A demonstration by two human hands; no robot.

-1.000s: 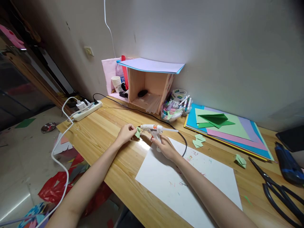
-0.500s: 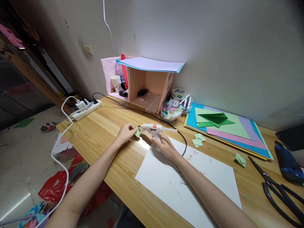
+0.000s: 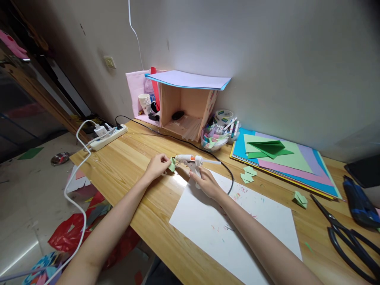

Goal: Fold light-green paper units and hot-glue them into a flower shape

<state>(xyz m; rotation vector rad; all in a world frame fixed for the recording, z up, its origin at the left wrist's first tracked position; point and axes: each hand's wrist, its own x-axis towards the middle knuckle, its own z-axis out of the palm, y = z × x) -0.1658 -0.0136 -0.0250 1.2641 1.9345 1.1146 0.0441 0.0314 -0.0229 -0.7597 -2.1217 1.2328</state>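
Observation:
My left hand [image 3: 157, 166] pinches a small folded green paper piece [image 3: 172, 164] just above the wooden table [image 3: 130, 166]. My right hand [image 3: 206, 184] grips the handle of a white glue gun [image 3: 190, 160], whose nozzle points left and touches the green piece. The gun's black cord [image 3: 228, 176] loops behind my right wrist. A white sheet of paper [image 3: 237, 229] lies under my right forearm.
A wooden box [image 3: 185, 109] with a lilac sheet on top stands at the wall. Beside it are a tub of scraps [image 3: 212, 140], markers and tape. Coloured paper sheets [image 3: 285, 162], green folded pieces [image 3: 247, 175], black scissors [image 3: 347, 237] and a white power strip [image 3: 108, 136] lie around.

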